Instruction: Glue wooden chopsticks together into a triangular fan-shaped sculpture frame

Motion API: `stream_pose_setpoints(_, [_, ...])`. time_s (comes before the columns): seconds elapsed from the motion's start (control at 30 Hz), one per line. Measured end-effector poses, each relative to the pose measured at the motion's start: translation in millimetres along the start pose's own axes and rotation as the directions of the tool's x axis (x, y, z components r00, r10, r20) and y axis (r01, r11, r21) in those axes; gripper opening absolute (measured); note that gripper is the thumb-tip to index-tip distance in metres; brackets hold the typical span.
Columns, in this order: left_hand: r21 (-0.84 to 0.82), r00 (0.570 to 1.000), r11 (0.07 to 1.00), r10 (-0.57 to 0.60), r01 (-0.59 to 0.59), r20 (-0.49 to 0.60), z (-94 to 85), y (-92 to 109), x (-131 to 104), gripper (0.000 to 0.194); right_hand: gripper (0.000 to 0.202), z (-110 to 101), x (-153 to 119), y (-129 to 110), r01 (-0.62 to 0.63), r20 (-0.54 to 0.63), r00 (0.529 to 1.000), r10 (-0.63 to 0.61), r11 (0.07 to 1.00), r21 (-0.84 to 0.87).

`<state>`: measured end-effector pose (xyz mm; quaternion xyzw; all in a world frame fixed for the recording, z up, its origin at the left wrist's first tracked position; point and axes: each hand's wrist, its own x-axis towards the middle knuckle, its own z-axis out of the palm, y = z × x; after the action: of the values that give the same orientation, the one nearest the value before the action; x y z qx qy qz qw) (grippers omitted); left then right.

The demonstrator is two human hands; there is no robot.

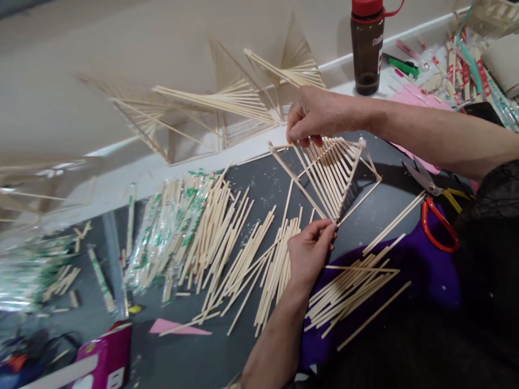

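Note:
A frame of wooden chopsticks [330, 175] stands on the dark table, with a row of sticks fanning between its top rail and one slanted edge. My left hand [310, 251] is closed in a pinch at the frame's lower front corner. Above the top rail, my right hand [310, 116] is closed with its fingertips on the upper end of a chopstick [306, 175] at the left side of the fan. The fingers partly hide that end. Loose chopsticks [279, 265] lie beside my left wrist, and more chopsticks [357, 292] rest on purple cloth over my lap.
Finished-looking stick frames [219, 102] line the wall ledge. A dark bottle [367, 51] with a red lid stands behind my right arm. Scissors [433, 197] lie at the right. Wrapped chopsticks [170, 227], a pink paper piece [178, 327] and a magenta pouch [107, 354] are at the left.

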<state>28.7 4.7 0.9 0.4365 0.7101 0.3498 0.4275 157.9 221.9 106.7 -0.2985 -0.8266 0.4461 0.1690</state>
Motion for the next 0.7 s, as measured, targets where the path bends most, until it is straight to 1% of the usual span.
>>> stream_pose_setpoints(0.07, [0.013, 1.000, 1.000, 0.012, -0.012, 0.003, 0.0, -0.5, 0.0, 0.031, 0.015, 0.3, -0.9, -0.2, 0.002, 0.004, 1.000, -0.002, 1.000, -0.006])
stream_pose_setpoints(0.27, [0.012, 1.000, 1.000, 0.028, -0.028, 0.012, -1.2, -1.2, -0.3, 0.029, 0.014, 3.6, 0.0, 2.4, 0.041, -0.036, 0.999, -0.040, 0.999, 0.008])
stream_pose_setpoints(0.4, [0.008, 0.999, 0.999, 0.038, -0.038, 0.023, -1.4, -0.9, 0.3, 0.028, 0.011, 4.6, 0.1, 4.2, 0.001, -0.045, 0.999, 0.001, 0.999, 0.053])
stream_pose_setpoints(0.53, [0.005, 0.999, 0.999, 0.033, -0.033, 0.034, -1.2, -0.4, 0.9, 0.028, 0.010, 3.5, 1.2, 7.0, -0.010, -0.031, 0.999, 0.013, 0.996, 0.086])
stream_pose_setpoints(0.7, [0.017, 0.998, 0.999, 0.044, -0.045, 0.050, -2.1, -1.5, 1.4, 0.027, 0.009, 2.1, 2.6, 7.6, 0.021, -0.007, 1.000, -0.021, 0.998, 0.052])
